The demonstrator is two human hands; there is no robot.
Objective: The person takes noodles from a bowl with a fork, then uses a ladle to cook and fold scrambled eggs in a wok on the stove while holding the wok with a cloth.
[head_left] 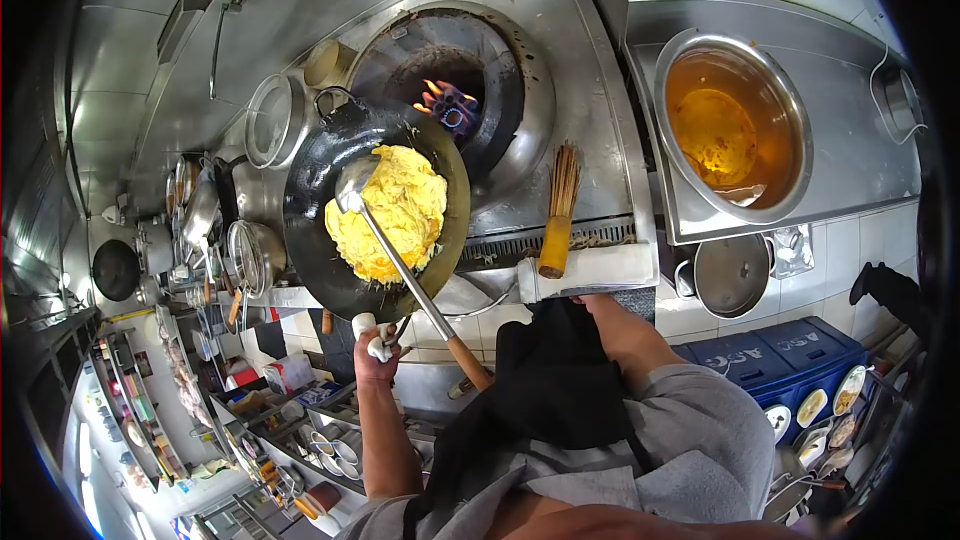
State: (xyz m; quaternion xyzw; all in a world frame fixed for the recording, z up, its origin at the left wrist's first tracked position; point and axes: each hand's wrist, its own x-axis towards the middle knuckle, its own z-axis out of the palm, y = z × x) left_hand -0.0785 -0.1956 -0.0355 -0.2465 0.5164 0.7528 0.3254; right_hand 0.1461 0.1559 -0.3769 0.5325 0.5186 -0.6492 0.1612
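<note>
My left hand [375,363] is closed around the near loop handle of a dark wok [310,240], with a white cloth [381,344] in its grip. The wok is left of the lit burner [455,112] and partly overlaps its ring. Inside lies a mass of yellow scrambled egg [415,195]. A ladle [400,265] has its bowl against the egg, and its wooden handle [468,362] runs back to the black apron [560,380]. My right hand [592,304] is by the apron near the stove's front edge; its fingers are hidden.
A bamboo wok brush [558,230] lies on the stove's front right, beside a folded white cloth [590,275]. Farther right are a steel basin [680,125] of amber liquid and a lower pot [733,275]. Strainers [275,120] and pans stand left. Blue bins [775,355] are at lower right.
</note>
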